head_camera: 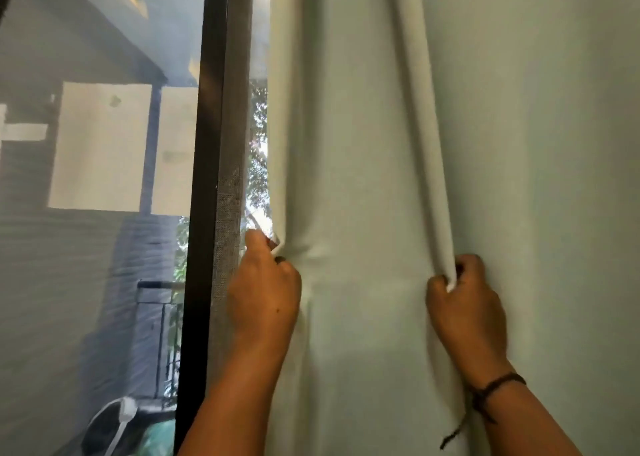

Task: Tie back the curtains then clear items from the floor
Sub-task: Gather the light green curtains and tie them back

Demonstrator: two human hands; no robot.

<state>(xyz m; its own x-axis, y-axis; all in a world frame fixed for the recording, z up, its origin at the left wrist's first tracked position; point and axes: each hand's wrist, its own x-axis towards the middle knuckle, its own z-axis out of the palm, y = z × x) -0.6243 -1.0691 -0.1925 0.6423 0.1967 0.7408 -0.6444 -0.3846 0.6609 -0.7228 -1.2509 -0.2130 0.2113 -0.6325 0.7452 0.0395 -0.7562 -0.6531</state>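
A pale green curtain (pixel 363 143) hangs in long folds over the right two thirds of the head view. My left hand (pixel 266 292) pinches the curtain's left edge, beside the window frame. My right hand (pixel 467 303) is closed around a vertical fold further right, at about the same height. A dark cord bracelet (pixel 498 384) sits on my right wrist. No floor and no floor items are in view.
A dark vertical window frame (pixel 204 178) with a grey mesh screen strip (pixel 232 178) stands left of the curtain. Through the glass (pixel 86 213) I see a building wall, a balcony railing (pixel 156 299) and foliage.
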